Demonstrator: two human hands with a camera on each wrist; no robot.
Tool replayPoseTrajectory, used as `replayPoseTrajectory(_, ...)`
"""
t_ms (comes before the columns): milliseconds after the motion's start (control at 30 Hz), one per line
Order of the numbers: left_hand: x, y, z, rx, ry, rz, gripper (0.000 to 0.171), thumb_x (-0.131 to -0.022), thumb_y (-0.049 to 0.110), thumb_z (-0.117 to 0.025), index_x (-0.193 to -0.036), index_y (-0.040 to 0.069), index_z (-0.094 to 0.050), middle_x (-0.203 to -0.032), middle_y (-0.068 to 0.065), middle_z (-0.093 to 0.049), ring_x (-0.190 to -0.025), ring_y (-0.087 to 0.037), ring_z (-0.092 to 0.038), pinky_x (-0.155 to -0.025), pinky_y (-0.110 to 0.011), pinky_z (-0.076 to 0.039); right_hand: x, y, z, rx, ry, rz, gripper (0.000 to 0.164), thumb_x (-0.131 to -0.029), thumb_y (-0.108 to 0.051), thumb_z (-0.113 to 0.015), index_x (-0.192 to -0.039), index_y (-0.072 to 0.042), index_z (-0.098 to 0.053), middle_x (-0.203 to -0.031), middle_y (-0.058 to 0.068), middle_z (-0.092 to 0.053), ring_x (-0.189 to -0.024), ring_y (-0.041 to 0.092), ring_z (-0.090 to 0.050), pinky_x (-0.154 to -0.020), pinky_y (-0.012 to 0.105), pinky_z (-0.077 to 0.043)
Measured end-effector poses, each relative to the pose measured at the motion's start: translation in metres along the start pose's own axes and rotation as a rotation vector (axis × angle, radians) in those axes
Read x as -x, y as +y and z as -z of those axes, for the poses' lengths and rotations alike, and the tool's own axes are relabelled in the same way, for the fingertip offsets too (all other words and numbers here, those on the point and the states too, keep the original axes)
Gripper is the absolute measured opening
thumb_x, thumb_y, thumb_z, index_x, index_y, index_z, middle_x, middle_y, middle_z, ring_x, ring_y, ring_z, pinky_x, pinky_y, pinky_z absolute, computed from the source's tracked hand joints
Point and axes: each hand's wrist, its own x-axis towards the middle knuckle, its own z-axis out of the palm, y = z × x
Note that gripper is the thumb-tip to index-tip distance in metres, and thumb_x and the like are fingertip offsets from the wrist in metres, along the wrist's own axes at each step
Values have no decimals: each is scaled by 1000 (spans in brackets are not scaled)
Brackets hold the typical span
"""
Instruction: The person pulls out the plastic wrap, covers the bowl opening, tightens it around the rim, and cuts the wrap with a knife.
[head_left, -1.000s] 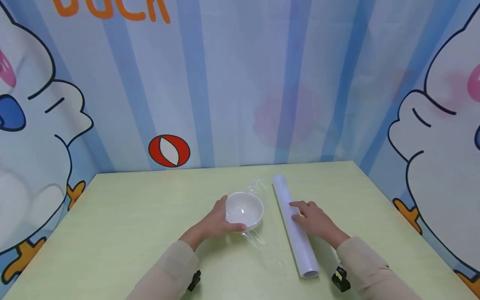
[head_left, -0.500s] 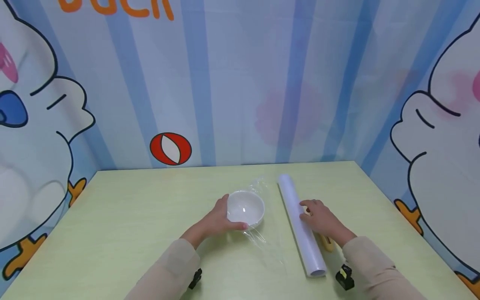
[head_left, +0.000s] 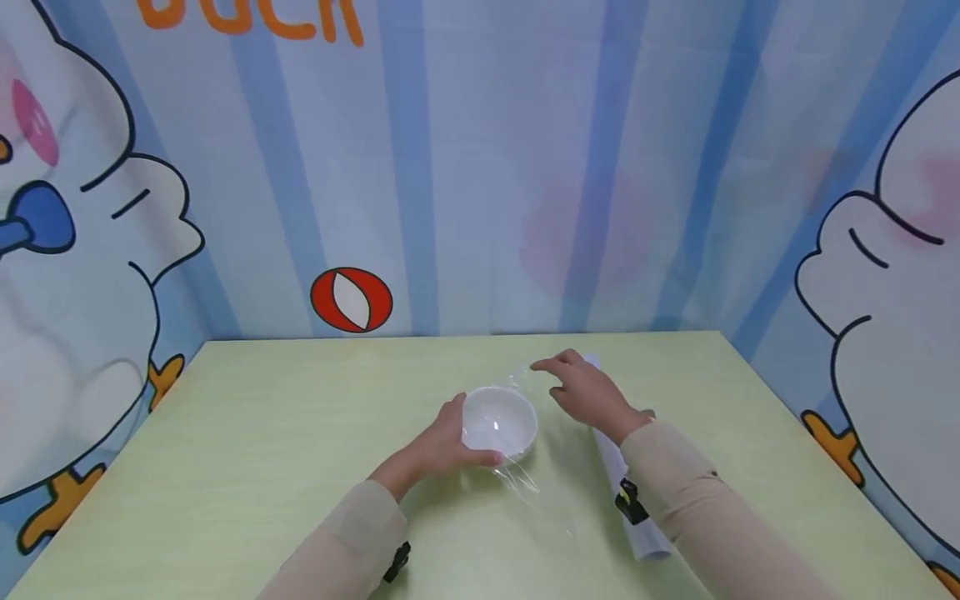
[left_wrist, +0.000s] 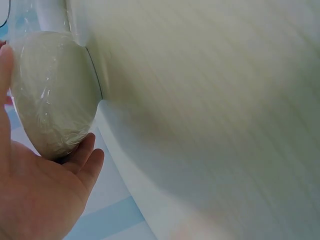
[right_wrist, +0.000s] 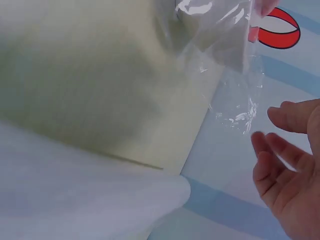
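My left hand [head_left: 438,437] holds a white bowl [head_left: 498,421] by its left side, tilted and raised off the table. In the left wrist view, the thumb and fingers [left_wrist: 90,167] reach around the bowl [left_wrist: 55,95], which has clear plastic wrap on its outside. Loose wrap [head_left: 521,483] trails toward the front right, and another crumpled edge sticks out at the far right. Near that far edge is my right hand [head_left: 588,392], its fingers loosely bent. In the right wrist view, a gap separates those fingers [right_wrist: 275,170] from the wrap [right_wrist: 235,102].
A white roll [head_left: 637,517] lies lengthwise on the pale table [head_left: 300,450], partly hidden under the right forearm. Behind the table hangs a blue striped backdrop [head_left: 495,167], with cartoon figures printed on both sides.
My right hand has left the roll, moving forward and left toward the wrap's far edge. A yellow object beside the roll is now hidden. The left hand keeps its hold on the bowl.
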Motion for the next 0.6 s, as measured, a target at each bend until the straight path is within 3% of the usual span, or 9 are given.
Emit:
replayPoseTrajectory(133,0,-2,1,-7,-1,-3,102,-67,45,-78,-141,8,-19,-132,-10,-37,-116,-25,-42,-94,-46,-44,-21,-9,-7,55,-13,45,47,-85,2,-55,-127,-19,-55,-127,12,-50,-59,15,-51,-53,24,-42)
replayPoseTrajectory(333,0,-2,1,-12,-4,13,106,-66,48,-78,-143,9,-16,-135,-10,-35,-118,-26,-41,-94,-48,-44,-41,-14,-17,97,-80,15,50,-84,6,-50,-125,-22,-57,-137,11,-44,-57,17,-50,-51,24,-42)
replayPoseTrajectory(500,1,-3,0,-15,-10,42,112,-65,51,-77,-145,9,-12,-138,-11,-33,-120,-26,-40,-96,-49,-43,-48,-10,-23,175,-90,49,33,-85,2,-55,-109,-17,-65,-117,10,-54,-76,22,-59,-64,31,-51)
replayPoseTrajectory(600,0,-3,1,-20,-3,21,107,-66,49,-77,-144,9,-15,-135,-10,-36,-117,-24,-42,-95,-47,-44,-50,-6,-27,194,-55,75,15,-87,-3,-59,-96,-14,-65,-98,6,-55,-74,19,-56,-65,31,-49)
